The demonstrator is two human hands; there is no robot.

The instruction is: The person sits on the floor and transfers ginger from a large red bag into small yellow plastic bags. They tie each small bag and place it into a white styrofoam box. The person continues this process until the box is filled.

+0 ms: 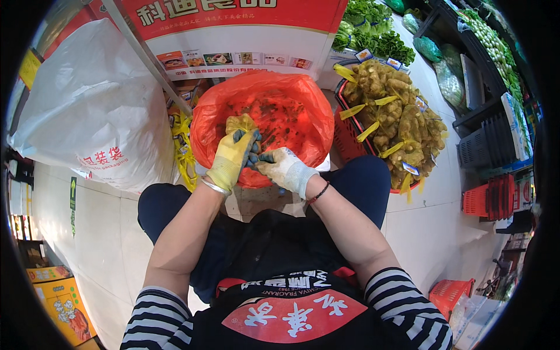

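Note:
My left hand, in a yellow and blue work glove, grips the gathered neck of a small yellow mesh bag of ginger. My right hand, in a white knit glove with a soiled palm side, meets the left at the fingertips; what it pinches is hidden. Both are over the near part of a container lined with a red plastic bag, whose bottom is strewn with dark dirt and scraps. At the right, tied mesh bags of ginger with yellow ends are heaped on a red basket.
A large white woven sack stands at the left, beside yellow mesh strips and a slanting metal post. A printed red and white panel rises behind the lined container. Leafy greens and dark shelving are at the upper right.

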